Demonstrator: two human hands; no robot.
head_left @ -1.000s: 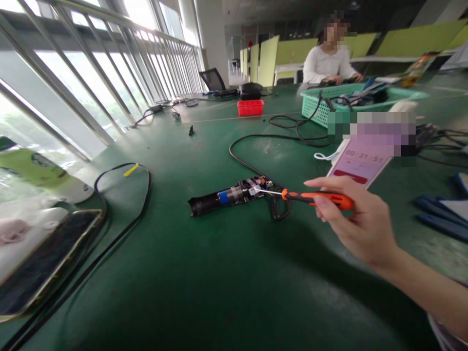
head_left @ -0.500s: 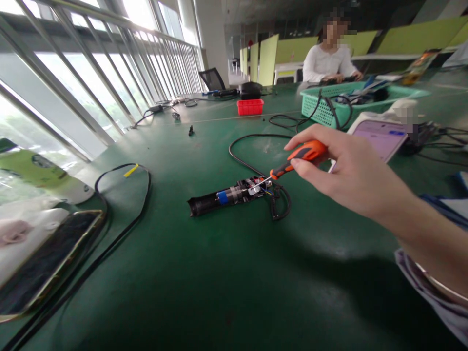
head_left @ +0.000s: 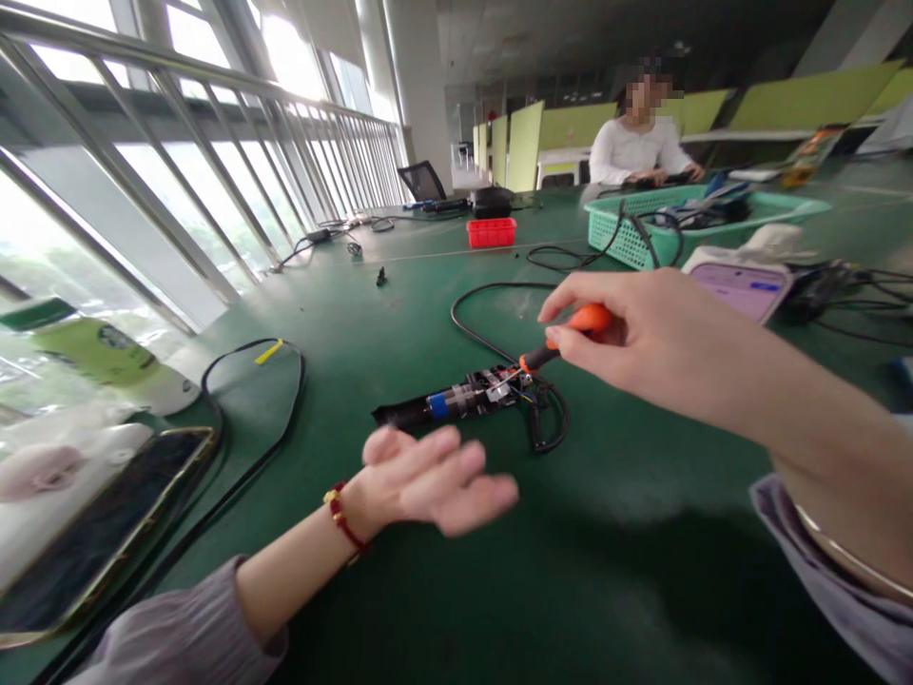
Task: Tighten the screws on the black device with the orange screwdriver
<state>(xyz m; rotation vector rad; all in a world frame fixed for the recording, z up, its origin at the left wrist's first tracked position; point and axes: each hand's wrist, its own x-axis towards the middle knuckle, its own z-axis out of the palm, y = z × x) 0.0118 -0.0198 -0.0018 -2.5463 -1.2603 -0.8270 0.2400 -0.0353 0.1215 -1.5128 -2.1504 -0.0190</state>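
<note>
An orange and black screwdriver (head_left: 591,319) is gripped by my right hand (head_left: 646,328), fingers closed round its handle. Its shaft slants down to the left, and the tip is at a small metal part on a black tube-shaped device (head_left: 456,400). That device lies on the green tabletop, with a blue band, exposed wires and a black cable at its right end. My left hand (head_left: 438,476), slightly blurred, is palm up just in front of the device with its fingers stretched out and nothing in it. Whether it touches the tube, I cannot tell.
At left lie a dark phone (head_left: 106,523), a green-and-white cup (head_left: 106,352) and a looped black cable (head_left: 285,428). Farther back stand a red tray (head_left: 491,233) and a green basket (head_left: 620,233). Another phone (head_left: 742,285) is at right. A person (head_left: 634,147) sits across the table.
My left hand has come into view from the lower left, reaching to the device. The right hand still holds the screwdriver, now tilted a little differently. The view has shifted slightly.
</note>
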